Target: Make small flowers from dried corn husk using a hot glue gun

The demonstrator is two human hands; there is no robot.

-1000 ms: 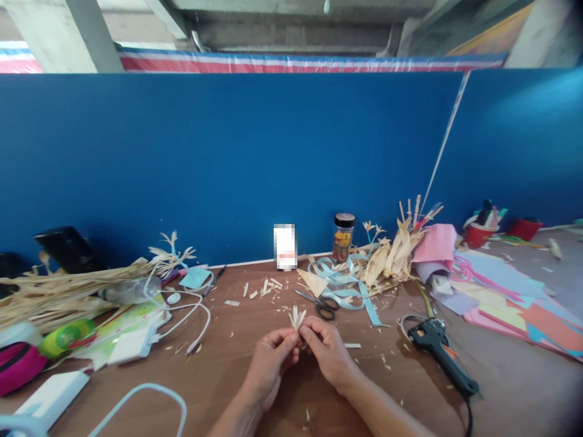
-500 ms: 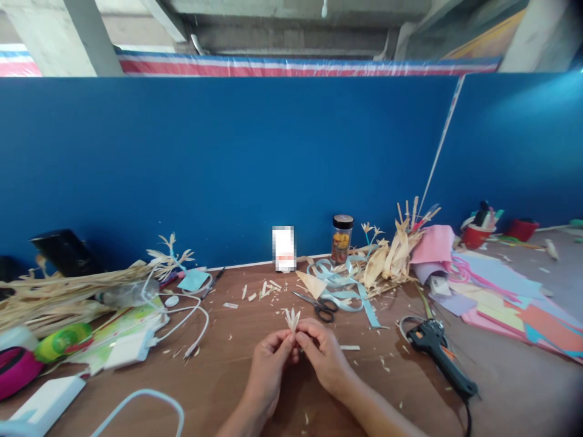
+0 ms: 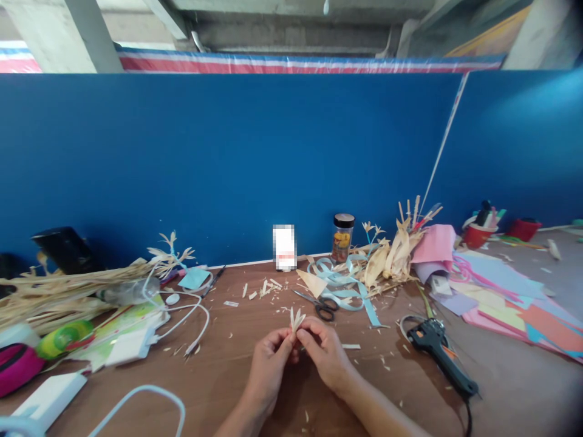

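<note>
A small pale flower of dried corn husk (image 3: 296, 320), with pointed petals fanning upward, is pinched between both hands over the brown table (image 3: 218, 388). My left hand (image 3: 272, 354) grips its base from the left with thumb and fingers closed. From the right, my right hand (image 3: 324, 349) pinches the same base, its fingertips touching those of the left. The lower part of the flower is hidden by the fingers. Just beyond the hands lie black-handled scissors (image 3: 325, 308) and a triangular husk piece (image 3: 311, 282).
A glue gun (image 3: 439, 355) lies at right, near coloured paper sheets (image 3: 514, 315). Light-blue ribbon (image 3: 359, 294), a lidded jar (image 3: 342, 240) and a husk bundle (image 3: 394, 255) stand behind. Long husks (image 3: 68, 291), a white cable (image 3: 207, 321) and a power bank (image 3: 130, 349) are left.
The husk flower has turned slightly, its petals now leaning more to the right. Both hands keep their pinch in nearly the same place; the view has shifted a little.
</note>
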